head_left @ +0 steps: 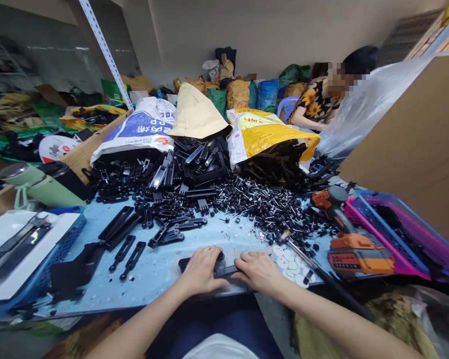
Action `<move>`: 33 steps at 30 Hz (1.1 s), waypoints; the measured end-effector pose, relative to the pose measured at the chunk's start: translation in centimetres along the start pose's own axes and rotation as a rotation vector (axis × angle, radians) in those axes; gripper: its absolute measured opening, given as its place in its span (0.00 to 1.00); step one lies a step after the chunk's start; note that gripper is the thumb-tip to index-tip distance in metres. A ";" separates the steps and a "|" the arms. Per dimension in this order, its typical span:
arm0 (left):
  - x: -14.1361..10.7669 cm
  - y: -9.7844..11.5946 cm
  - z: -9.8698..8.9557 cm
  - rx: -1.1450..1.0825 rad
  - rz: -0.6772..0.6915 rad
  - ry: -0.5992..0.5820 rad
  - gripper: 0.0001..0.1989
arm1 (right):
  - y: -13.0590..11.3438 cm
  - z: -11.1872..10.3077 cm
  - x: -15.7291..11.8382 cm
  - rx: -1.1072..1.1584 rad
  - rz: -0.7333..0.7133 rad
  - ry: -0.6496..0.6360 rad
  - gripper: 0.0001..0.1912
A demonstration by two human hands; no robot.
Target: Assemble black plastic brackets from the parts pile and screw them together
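My left hand (203, 269) is closed over a dark plastic part (184, 263) at the front edge of the blue tabletop (153, 279). Close by on its right, my right hand (257, 270) rests with bent fingers on a grey metal-looking piece (230, 259) that reaches toward the left hand. The fingers hide much of both pieces. Two slim black parts (133, 259) lie left of my hands, and a hammer (303, 257) lies to the right beside round white discs (288, 260).
Heaps of black parts (194, 164) and screws (262, 204) spill from sacks at the back. An orange cordless drill (359, 254) and baskets (396, 244) stand right; a green tumbler (41, 184) and blue basket (65, 244) left. Another person (318, 102) sits back right.
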State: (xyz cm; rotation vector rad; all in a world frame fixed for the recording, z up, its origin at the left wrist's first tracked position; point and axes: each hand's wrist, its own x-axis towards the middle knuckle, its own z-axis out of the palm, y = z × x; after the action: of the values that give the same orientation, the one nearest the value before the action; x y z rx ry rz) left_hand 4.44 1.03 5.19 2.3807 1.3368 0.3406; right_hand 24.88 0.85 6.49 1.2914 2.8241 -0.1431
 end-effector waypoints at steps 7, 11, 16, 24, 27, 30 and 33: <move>-0.4 -0.1 0.6 0.006 -0.006 0.076 0.22 | -0.7 -1.2 0.3 -0.023 0.015 0.051 0.14; -0.1 0.3 0.6 0.016 0.003 -0.020 0.25 | 0.8 -0.5 -0.4 0.042 -0.014 0.004 0.18; 6.0 0.1 0.1 0.013 0.025 0.063 0.21 | 3.3 0.0 1.0 0.177 0.080 0.042 0.16; 10.5 -1.3 -1.6 0.018 -0.134 0.276 0.07 | 5.6 0.2 8.7 0.134 0.236 0.188 0.09; 4.1 -2.5 -1.9 -0.046 -0.201 0.422 0.11 | 4.4 0.4 6.8 0.307 0.232 0.250 0.09; -1.7 -3.5 -1.0 -0.257 -0.252 0.631 0.12 | 2.3 0.5 3.8 0.655 0.206 0.287 0.08; -4.3 -3.9 0.5 -0.280 -0.299 0.730 0.11 | 0.7 0.7 2.2 0.753 0.175 0.259 0.08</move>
State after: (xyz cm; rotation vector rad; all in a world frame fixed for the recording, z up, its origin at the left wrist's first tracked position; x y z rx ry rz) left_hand -0.54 -0.89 2.94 1.8391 1.7642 1.2948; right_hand 23.92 2.89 5.55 1.7680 2.9461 -1.2067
